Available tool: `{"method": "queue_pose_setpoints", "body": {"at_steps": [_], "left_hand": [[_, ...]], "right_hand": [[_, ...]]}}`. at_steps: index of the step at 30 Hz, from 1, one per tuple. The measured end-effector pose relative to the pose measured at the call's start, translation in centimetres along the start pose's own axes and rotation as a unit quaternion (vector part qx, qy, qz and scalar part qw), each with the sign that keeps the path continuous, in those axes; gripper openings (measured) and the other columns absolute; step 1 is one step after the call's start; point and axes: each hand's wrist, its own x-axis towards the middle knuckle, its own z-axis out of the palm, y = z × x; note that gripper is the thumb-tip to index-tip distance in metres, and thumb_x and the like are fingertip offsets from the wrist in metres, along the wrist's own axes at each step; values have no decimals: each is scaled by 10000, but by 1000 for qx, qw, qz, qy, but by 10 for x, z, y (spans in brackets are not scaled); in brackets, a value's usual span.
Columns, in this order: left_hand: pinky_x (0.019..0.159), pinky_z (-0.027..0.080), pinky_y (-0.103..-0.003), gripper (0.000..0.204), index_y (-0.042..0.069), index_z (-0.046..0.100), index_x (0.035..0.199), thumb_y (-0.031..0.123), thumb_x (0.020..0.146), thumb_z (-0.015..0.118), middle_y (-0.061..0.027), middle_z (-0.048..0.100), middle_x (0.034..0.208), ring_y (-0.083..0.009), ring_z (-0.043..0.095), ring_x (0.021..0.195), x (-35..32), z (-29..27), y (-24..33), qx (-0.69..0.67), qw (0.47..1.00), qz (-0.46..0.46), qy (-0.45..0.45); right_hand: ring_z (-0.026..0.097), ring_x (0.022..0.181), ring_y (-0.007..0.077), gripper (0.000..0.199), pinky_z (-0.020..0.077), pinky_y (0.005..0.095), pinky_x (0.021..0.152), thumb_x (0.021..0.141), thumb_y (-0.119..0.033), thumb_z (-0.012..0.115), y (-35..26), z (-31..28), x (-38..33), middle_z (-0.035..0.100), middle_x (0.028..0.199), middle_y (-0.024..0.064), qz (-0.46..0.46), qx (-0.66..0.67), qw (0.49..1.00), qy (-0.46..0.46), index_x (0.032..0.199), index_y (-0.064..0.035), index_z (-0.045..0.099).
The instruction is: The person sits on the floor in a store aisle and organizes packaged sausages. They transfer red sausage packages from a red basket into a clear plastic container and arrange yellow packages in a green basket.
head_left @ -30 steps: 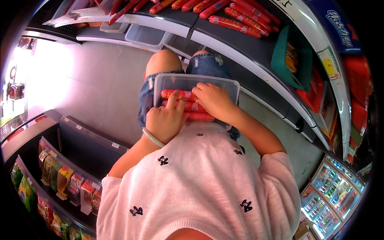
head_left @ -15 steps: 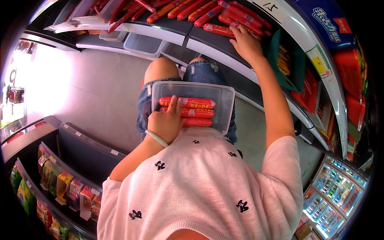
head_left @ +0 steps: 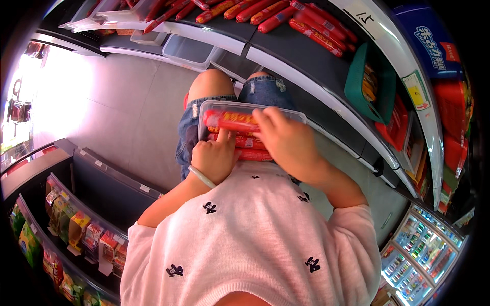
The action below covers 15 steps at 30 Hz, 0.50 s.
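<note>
My right hand (head_left: 287, 142) grips one end of a red-wrapped sausage (head_left: 228, 120) with yellow print, holding it level above a clear plastic box (head_left: 209, 104) on my lap. More red sausages (head_left: 253, 154) lie side by side in the box, partly covered by both hands. My left hand (head_left: 212, 157), with a pale bangle at the wrist, reaches over the box's left side. Its fingers are stretched out over the sausages in the box, and a fingertip comes close to the held sausage; whether they touch, I cannot tell.
On the dark shelf (head_left: 286, 51) ahead lie loose red sausages (head_left: 319, 33). Its right part holds a green basket (head_left: 354, 76) with yellow packets. Below stand clear bins (head_left: 186, 51). A rack of packaged goods (head_left: 92, 237) is at the lower left, a lit display cabinet (head_left: 421, 250) lower right.
My right hand has come back from the shelf to the box with a red sausage. My left hand remains at the box. The view has shifted slightly.
</note>
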Motion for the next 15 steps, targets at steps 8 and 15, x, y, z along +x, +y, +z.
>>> {"method": "queue_pose_setpoints", "body": {"at_steps": [8,15], "left_hand": [[485,495,-307,568,54,602,1119,442,725,728,-87,603,1108,-170,626,561,-4,-1,-1,9,997,5,74],[495,493,-310,816,35,477,1381,464,731,722,-171,465,1427,-176,623,537,-4,-10,0,-16,995,-21,98]], "right_hand": [[635,651,175,365,532,301,577,810,-176,629,-1,73,7,561,890,41,17,-87,996,7,1148,-43,611],[650,691,151,310,536,311,525,849,-231,649,0,87,5,599,832,39,27,-151,988,16,1096,-43,646]]}}
